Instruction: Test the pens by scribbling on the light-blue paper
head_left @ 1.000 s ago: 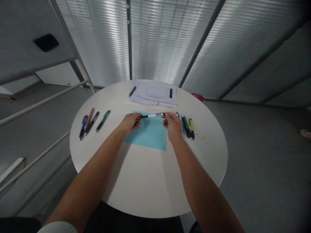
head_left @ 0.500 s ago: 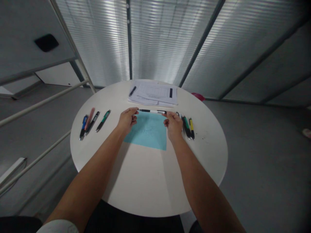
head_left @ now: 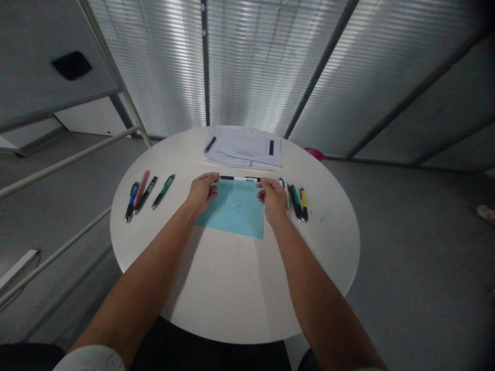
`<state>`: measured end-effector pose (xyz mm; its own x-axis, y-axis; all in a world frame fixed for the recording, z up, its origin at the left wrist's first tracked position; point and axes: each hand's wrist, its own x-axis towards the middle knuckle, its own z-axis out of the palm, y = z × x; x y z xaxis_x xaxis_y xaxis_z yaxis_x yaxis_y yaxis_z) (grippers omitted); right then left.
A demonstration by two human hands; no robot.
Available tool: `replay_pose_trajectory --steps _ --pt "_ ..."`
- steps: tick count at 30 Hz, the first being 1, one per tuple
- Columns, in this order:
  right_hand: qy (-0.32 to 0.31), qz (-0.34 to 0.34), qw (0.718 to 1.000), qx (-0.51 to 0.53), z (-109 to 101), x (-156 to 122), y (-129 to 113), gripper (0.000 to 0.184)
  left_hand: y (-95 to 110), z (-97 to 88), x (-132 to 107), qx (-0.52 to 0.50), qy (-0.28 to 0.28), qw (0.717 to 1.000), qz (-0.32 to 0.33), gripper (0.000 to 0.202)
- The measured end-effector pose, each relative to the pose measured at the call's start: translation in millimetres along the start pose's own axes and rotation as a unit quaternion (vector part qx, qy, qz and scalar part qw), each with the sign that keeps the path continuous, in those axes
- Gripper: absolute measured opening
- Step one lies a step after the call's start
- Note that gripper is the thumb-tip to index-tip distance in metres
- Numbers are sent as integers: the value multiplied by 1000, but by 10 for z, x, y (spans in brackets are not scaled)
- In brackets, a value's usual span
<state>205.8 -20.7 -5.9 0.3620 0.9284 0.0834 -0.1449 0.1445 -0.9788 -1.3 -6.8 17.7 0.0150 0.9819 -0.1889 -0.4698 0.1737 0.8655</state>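
A white pen with black ends (head_left: 240,179) lies level between my hands, over the far edge of a blue sheet of paper (head_left: 234,211). My left hand (head_left: 201,191) pinches its left tip between thumb and fingers. At the other end, my right hand (head_left: 273,198) is closed on the pen's right end. Faint writing shows on the blue sheet. Close by my right hand lie a black and green pen (head_left: 295,202) and a yellow and black pen (head_left: 303,204); another pen there is partly hidden behind the hand.
On the round white table (head_left: 228,288), a green pen (head_left: 163,191), a grey and black pen (head_left: 145,195), a pink strip-like item (head_left: 141,187) and a blue pen (head_left: 132,202) lie at left. Printed papers (head_left: 247,149) with a dark pen (head_left: 210,144) lie at the far edge.
My right hand has shifted slightly left along with the pen, and both hands keep their hold on it. The whole view has moved a little.
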Motion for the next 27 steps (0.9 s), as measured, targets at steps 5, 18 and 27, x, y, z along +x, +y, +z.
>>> replay_pose_trajectory --steps 5,18,27 --pt "-11 21 1000 13 -7 9 -12 26 -36 -11 49 -27 4 1000 7 21" --pt "-24 51 997 47 -24 42 -1 22 -61 -5 52 15 -5 1000 14 15" --pt "-11 52 998 46 -11 19 -36 24 -108 3 76 38 -10 999 22 14"
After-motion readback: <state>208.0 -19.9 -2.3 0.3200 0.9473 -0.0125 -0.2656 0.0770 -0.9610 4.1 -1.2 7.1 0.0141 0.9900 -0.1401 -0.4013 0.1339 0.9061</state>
